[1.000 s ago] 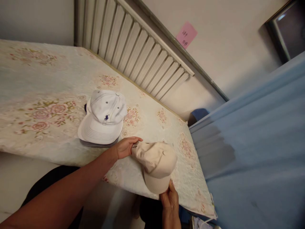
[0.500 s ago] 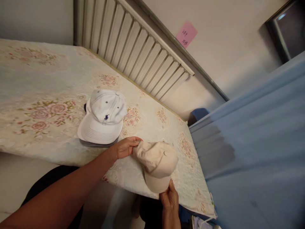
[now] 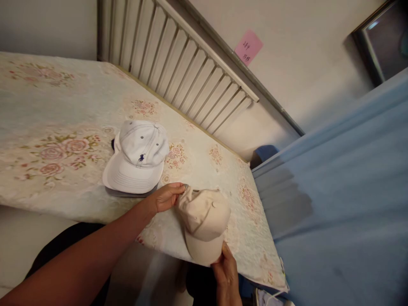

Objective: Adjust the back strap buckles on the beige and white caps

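Note:
Between my two hands is a beige baseball cap (image 3: 205, 216), its brim turned toward me and to the lower right. My left hand (image 3: 168, 197) pinches the back left edge of the cap. My right hand (image 3: 225, 267) grips the brim at its right side, with the thumb on top and the other fingers partly hidden. To the left lies a white baseball cap (image 3: 140, 148) with a small dark blue emblem, on top of at least one other cap whose grey brim (image 3: 130, 194) shows underneath.
A floral cloth (image 3: 79, 114) covers the table under the caps. Behind it stands a ribbed white radiator (image 3: 178, 59) against the wall, with a pink note (image 3: 248, 46) above. A blue curtain (image 3: 334, 191) hangs along the right side.
The beige cap has shifted slightly left and its brim has turned a little toward me. My right hand moved a bit with it; the left stays nearly in place.

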A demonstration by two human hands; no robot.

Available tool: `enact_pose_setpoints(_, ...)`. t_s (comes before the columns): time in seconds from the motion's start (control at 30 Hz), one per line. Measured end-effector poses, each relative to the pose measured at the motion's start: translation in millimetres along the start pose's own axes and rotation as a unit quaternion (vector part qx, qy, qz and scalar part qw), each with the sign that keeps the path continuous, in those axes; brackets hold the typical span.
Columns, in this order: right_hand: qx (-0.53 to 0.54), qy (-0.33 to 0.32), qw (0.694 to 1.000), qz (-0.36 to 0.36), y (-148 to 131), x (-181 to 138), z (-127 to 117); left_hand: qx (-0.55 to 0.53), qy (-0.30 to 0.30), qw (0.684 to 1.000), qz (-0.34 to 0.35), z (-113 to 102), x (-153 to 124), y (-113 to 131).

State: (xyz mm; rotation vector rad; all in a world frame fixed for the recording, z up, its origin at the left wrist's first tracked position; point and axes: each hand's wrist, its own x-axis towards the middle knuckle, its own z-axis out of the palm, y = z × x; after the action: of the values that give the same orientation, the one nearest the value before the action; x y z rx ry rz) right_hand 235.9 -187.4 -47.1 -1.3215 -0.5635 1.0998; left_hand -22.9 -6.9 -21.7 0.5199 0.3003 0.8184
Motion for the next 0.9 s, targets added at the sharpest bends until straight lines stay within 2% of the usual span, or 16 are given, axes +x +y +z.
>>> enact_pose_setpoints(0.1,0.049,0.007,0.997,0.050,-3.0,-19.0,5.7,0.001,0.010,1.000,-0.004,1.3,-0.2,1.2)
enact_pose_setpoints(0.17,0.033,-0.013,0.996,0.081,-4.6,-31.8,5.0,0.004,0.037,0.999,-0.003,2.1,0.2,1.7)
enact_pose_setpoints(0.23,-0.047,-0.043,0.992,0.113,-4.8,-41.7,1.0,0.013,0.066,0.998,-0.004,2.9,0.8,2.0)
enact_pose_setpoints(0.3,-0.176,-0.074,0.972,0.140,-4.4,-46.5,-4.7,0.024,0.082,0.996,-0.005,3.8,1.1,2.3)
enact_pose_setpoints(0.4,-0.340,-0.090,0.931,0.102,-6.8,-42.0,-11.8,0.038,0.087,0.995,-0.008,4.9,0.7,2.2)
enact_pose_setpoints(0.47,-0.376,-0.075,0.923,0.039,-12.8,-31.7,-12.8,0.050,0.090,0.995,-0.015,5.1,0.1,1.6)
enact_pose_setpoints(0.53,-0.368,-0.050,0.928,0.002,-21.1,-17.9,-9.4,0.058,0.086,0.994,-0.021,4.8,-0.2,0.5)
enact_pose_setpoints(0.7,-0.301,0.009,0.953,0.000,-33.3,16.9,16.9,0.059,0.072,0.995,-0.021,3.7,0.5,-2.1)
enact_pose_setpoints(0.77,-0.287,-0.007,0.958,0.004,-32.6,26.0,30.8,0.058,0.070,0.996,-0.023,3.9,0.7,-2.3)
enact_pose_setpoints(0.9,-0.207,-0.092,0.972,0.056,-30.4,35.1,56.9,0.067,0.068,0.995,-0.030,6.5,-0.1,-2.3)
